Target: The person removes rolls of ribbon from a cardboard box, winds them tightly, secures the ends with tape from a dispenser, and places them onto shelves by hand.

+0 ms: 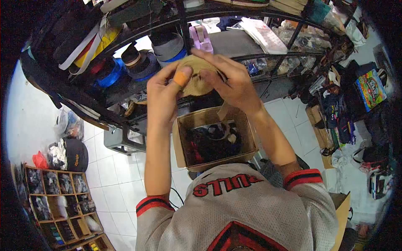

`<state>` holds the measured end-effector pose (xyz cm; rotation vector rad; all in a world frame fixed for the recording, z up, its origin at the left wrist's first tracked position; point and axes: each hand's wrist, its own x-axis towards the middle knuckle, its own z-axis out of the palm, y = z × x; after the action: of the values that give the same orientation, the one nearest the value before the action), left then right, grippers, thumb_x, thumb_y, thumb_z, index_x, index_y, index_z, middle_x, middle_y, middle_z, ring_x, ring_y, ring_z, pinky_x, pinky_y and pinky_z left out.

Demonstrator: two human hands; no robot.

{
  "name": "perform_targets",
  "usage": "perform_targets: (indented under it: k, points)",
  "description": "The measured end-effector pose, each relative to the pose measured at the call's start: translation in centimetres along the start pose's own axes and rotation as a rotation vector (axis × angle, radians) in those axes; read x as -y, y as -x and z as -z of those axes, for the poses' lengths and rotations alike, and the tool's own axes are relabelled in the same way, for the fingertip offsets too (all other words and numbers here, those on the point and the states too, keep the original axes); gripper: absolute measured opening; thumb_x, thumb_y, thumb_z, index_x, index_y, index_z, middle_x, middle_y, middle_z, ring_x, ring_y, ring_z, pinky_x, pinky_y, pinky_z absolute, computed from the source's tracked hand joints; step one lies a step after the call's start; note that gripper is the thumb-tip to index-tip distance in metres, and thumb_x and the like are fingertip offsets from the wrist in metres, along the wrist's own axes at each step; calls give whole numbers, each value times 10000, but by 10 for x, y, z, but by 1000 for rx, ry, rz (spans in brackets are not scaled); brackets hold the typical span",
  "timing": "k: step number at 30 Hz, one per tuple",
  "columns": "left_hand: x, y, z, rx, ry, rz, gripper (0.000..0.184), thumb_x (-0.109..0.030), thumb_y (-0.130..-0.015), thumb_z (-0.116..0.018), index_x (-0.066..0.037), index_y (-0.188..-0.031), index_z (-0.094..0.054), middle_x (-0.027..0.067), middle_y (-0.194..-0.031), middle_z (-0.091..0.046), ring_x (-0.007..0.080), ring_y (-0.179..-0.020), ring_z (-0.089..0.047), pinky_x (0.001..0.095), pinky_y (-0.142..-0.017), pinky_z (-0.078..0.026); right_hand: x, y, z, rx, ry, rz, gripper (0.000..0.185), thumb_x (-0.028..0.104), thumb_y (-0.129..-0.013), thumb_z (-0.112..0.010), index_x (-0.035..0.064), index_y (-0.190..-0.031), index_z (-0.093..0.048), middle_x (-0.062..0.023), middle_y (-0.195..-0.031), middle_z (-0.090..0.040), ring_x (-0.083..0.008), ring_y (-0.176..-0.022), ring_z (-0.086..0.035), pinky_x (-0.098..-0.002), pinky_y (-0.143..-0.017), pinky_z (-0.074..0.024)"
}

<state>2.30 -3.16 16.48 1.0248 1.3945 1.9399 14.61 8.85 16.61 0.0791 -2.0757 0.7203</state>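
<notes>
Fisheye curvature, grainy dark corners, soft detail

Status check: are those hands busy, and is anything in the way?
Left hand and right hand both gripping the tan roll. Roll held up, open cardboard box lower in view. Nothing visibly blocking either hand.

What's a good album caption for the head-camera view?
Left hand and right hand hold a round tan roll, an open brown cardboard box below.

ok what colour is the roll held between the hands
The roll is a yellowish tan, seen best in the head view.
</notes>
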Motion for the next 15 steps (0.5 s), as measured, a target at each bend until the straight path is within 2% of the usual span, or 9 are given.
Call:
perform_targets:
  k: [3, 4, 5, 6, 9, 10, 13, 14, 15]
  points:
    - [10, 6, -19, -85, 662, 78, 339, -200, -910, -545, 4, -1179, -504, 104, -1077, -592, 170, -954, -601, 271, -779, -517, 9, 3, -12, -122, 15, -74, 393, 217, -901, -548, 24, -1241, -510, -176, -1174, -577, -285, -1040, -590, -337, -886, -453]
    - [19, 6, -20, -92, 747, 124, 334, -211, -930, -507, -5, -1192, -482, 109, -1131, -563, 192, -986, -599, 300, -789, -535, 8, 6, -16, -137, 40, -95, 389, 213, -904, -543, 24, -1242, -509, -176, -1169, -580, -286, -1037, -591, -339, -881, -455]
    - [20, 9, -23, -68, 756, 126, 327, -200, -923, -520, -6, -1185, -494, 104, -1114, -571, 175, -974, -599, 285, -751, -542, 6, 6, -19, -152, 65, -113, 384, 210, -907, -537, 24, -1243, -508, -177, -1164, -582, -286, -1034, -592, -340, -877, -457]
    - [21, 7, -16, -49, 629, 96, 332, -191, -908, -549, -2, -1178, -513, 103, -1092, -589, 162, -933, -608, 271, -727, -539, 1, 5, -14, -117, 36, -78, 373, 192, -911, -526, 26, -1245, -508, -175, -1146, -591, -287, -1026, -595, -341, -863, -462]
    - [11, 2, 6, -22, 206, 64, 350, -161, -866, -617, 21, -1158, -552, 104, -1031, -631, 134, -845, -621, 231, -686, -523, -2, 2, 6, 172, 10, -56, 368, 191, -913, -523, 27, -1242, -514, -175, -1120, -602, -288, -1004, -603, -340, -845, -467]
    - [6, 1, 8, -17, 61, 60, 357, -150, -852, -636, 30, -1151, -562, 105, -1011, -642, 127, -822, -622, 219, -678, -517, -1, -1, 7, 129, 4, -1, 367, 191, -910, -529, 18, -1234, -521, -176, -1134, -599, -280, -1011, -606, -328, -847, -467]
    - [-3, 3, -2, -80, -6, -60, 371, -133, -827, -666, 54, -1134, -574, 112, -977, -655, 109, -799, -615, 197, -685, -493, -4, 3, -4, -66, 52, 29, 388, 246, -915, -502, 22, -1231, -516, -184, -1140, -588, -329, -989, -600, -369, -827, -486]
    - [-2, 3, -3, -109, -59, -69, 364, -128, -829, -662, 62, -1127, -575, 123, -989, -649, 103, -823, -608, 193, -693, -484, -4, 6, -8, -111, 72, -12, 386, 252, -912, -509, 19, -1219, -528, -179, -1148, -589, -319, -990, -606, -364, -839, -484]
    - [-2, 4, -3, -72, -25, -38, 369, -135, -826, -667, 61, -1125, -577, 120, -981, -650, 101, -818, -606, 194, -691, -482, -6, 7, -8, -79, 52, -19, 386, 260, -912, -508, 18, -1211, -535, -176, -1141, -594, -316, -991, -607, -365, -843, -483]
